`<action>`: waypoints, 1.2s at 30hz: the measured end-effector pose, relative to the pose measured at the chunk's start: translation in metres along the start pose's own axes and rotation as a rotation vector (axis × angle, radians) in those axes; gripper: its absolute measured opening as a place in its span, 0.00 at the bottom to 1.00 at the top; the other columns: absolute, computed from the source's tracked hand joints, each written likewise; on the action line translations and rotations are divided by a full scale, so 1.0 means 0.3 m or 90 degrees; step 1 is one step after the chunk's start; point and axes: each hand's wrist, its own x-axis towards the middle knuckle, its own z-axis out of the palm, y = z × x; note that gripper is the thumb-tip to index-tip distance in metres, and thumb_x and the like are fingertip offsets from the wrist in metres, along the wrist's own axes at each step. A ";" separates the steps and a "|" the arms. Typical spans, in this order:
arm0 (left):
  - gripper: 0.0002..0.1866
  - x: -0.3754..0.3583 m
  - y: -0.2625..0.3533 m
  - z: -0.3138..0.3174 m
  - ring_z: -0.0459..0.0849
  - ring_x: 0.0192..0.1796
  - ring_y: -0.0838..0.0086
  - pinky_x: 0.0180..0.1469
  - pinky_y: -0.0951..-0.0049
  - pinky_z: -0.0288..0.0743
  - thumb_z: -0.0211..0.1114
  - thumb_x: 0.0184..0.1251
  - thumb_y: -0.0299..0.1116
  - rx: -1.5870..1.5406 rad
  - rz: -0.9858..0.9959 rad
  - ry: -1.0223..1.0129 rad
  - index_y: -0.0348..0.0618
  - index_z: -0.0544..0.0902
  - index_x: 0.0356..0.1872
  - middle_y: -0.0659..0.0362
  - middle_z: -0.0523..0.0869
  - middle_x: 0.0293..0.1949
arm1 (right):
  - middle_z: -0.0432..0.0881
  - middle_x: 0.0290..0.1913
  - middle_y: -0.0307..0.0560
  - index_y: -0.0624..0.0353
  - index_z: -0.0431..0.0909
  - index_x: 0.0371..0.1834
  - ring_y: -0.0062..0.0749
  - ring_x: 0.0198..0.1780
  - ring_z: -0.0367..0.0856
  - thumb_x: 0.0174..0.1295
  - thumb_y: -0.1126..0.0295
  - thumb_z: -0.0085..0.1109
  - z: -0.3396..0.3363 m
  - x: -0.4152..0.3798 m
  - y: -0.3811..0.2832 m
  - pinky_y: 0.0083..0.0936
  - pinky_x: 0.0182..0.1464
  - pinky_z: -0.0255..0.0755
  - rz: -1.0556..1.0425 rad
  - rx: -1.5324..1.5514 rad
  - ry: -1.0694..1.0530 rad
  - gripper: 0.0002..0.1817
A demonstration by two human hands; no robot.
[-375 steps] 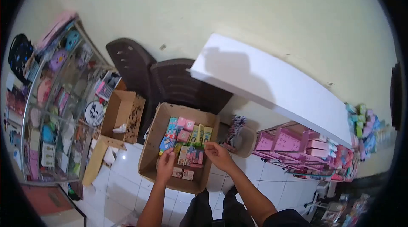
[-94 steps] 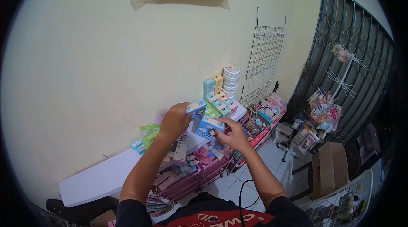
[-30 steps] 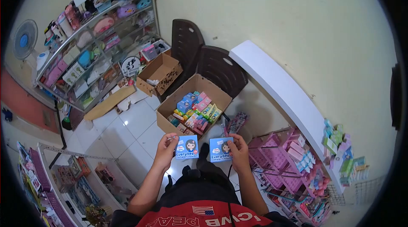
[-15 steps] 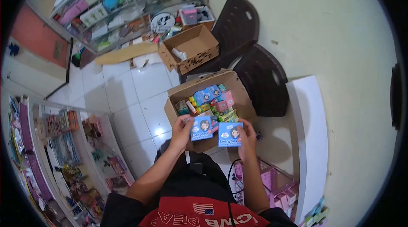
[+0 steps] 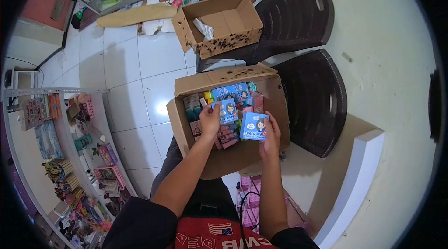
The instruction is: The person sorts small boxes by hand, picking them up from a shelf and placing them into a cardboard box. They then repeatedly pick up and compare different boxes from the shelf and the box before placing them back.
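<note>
My left hand (image 5: 209,121) is closed on the edge of a blue compact powder box (image 5: 227,111). A second blue compact powder box (image 5: 252,126), with a cartoon girl and the words "Everyday Compact Powder", is gripped by my right hand (image 5: 272,133). Both hands are over an open cardboard carton (image 5: 224,167). Inside the carton are more small packages: other blue boxes (image 5: 232,92) near its far side, a pink box (image 5: 258,101) at the right, and several reddish boxes (image 5: 227,137) under my hands. My fingers and the held boxes hide part of the contents.
Beyond the carton stands another cardboard box (image 5: 231,44) with white crumpled material in it. Dark plastic chairs (image 5: 312,104) are at the right, beside a white ledge (image 5: 352,179). Stocked shelves (image 5: 74,146) line the left, and a pink rack (image 5: 252,202) is below.
My view has shifted, and the carton and chairs appear larger. Both hands have moved farther over the carton, still holding the blue boxes.
</note>
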 end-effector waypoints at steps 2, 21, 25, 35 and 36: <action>0.15 0.066 -0.047 0.032 0.80 0.34 0.81 0.37 0.78 0.72 0.68 0.71 0.39 0.007 0.009 0.033 0.33 0.85 0.40 0.60 0.86 0.32 | 0.80 0.54 0.45 0.63 0.71 0.67 0.24 0.51 0.81 0.73 0.69 0.56 0.001 0.073 0.037 0.23 0.52 0.77 0.017 0.005 0.015 0.21; 0.24 0.246 -0.238 0.010 0.85 0.42 0.71 0.48 0.71 0.76 0.60 0.73 0.39 0.203 0.058 0.050 0.25 0.77 0.59 0.47 0.88 0.41 | 0.82 0.46 0.48 0.69 0.73 0.60 0.28 0.44 0.79 0.71 0.62 0.60 0.178 0.440 0.413 0.25 0.47 0.74 -0.051 -0.041 0.143 0.23; 0.24 0.145 -0.114 0.027 0.84 0.44 0.70 0.48 0.71 0.76 0.60 0.72 0.38 0.232 0.059 0.057 0.26 0.77 0.60 0.47 0.87 0.44 | 0.83 0.37 0.50 0.70 0.75 0.51 0.32 0.38 0.80 0.68 0.55 0.63 0.163 0.440 0.456 0.29 0.42 0.74 -0.102 -0.181 0.258 0.25; 0.20 0.031 0.001 -0.001 0.81 0.54 0.70 0.55 0.71 0.74 0.61 0.73 0.34 0.186 0.079 -0.014 0.34 0.77 0.60 0.50 0.83 0.51 | 0.83 0.30 0.58 0.70 0.77 0.30 0.49 0.36 0.82 0.65 0.46 0.61 0.172 0.386 0.436 0.41 0.44 0.74 0.057 -0.311 0.212 0.30; 0.19 0.019 0.010 -0.005 0.81 0.55 0.70 0.56 0.71 0.74 0.61 0.73 0.34 0.196 0.097 -0.029 0.34 0.77 0.60 0.50 0.83 0.51 | 0.83 0.30 0.58 0.70 0.77 0.30 0.49 0.36 0.82 0.65 0.46 0.61 0.167 0.389 0.445 0.41 0.44 0.74 0.056 -0.305 0.215 0.30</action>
